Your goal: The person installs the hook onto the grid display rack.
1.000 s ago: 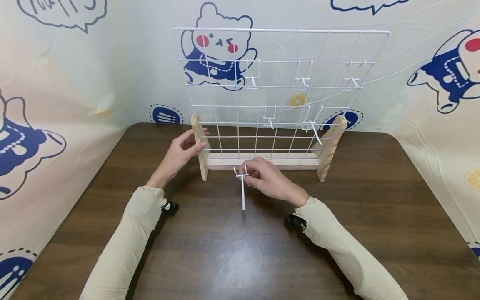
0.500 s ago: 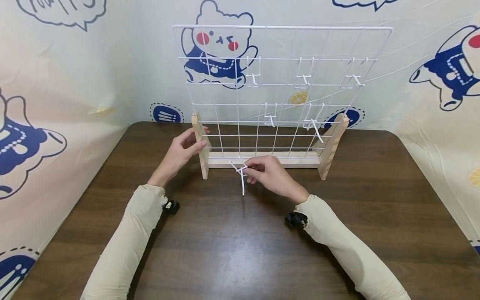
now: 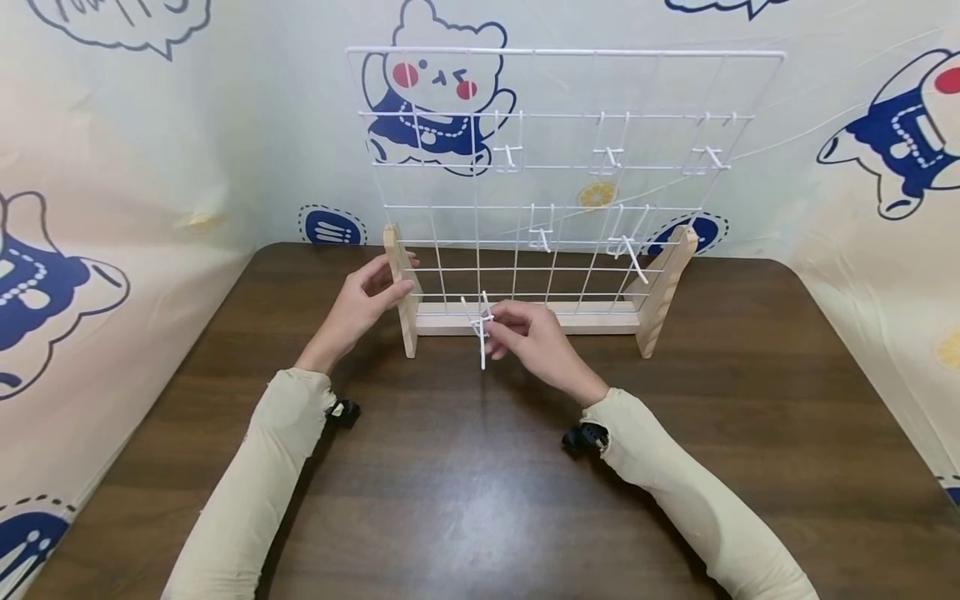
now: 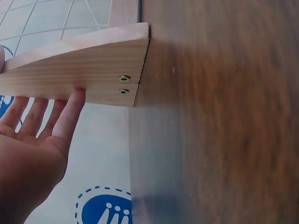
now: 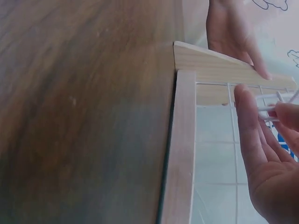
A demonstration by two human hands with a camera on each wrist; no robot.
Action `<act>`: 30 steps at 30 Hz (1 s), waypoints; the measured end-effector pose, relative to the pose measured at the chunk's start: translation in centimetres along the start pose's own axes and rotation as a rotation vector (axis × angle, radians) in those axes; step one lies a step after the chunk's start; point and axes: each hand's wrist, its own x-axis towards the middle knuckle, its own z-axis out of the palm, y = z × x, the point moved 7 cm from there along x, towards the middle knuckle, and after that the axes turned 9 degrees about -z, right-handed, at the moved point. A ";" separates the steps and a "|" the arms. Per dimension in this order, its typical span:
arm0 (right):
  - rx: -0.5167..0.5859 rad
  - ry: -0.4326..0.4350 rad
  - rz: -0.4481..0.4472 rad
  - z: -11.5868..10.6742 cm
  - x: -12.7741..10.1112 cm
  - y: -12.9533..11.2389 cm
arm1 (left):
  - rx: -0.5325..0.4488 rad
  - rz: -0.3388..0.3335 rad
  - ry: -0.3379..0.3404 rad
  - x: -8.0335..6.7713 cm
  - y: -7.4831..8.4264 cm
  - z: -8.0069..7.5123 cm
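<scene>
Your right hand point(image 3: 528, 337) pinches the white wire hook point(image 3: 481, 327), shank hanging downward, just in front of the wire grid point(image 3: 555, 175) at its lower left cells. Your left hand point(image 3: 363, 302), fingers straight, braces the left wooden foot point(image 3: 401, 292).

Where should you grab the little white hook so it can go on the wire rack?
Probably by the hook's crossbar end, pinched from the right, as the right hand does. That leaves its two prongs free toward the wire rack and its long stem hanging down.
</scene>
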 end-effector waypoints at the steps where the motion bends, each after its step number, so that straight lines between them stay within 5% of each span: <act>1: 0.009 0.008 -0.002 0.0 0.1 0.1 | 0.003 0.000 0.001 -0.1 0.0 0.0; 16: 0.159 0.159 -0.027 0.0 2.1 -0.2 | 0.005 -0.020 -0.018 -1.2 2.2 0.7; 30: 0.168 0.216 -0.073 0.3 4.9 -1.9 | 0.030 -0.005 0.010 0.0 0.0 0.0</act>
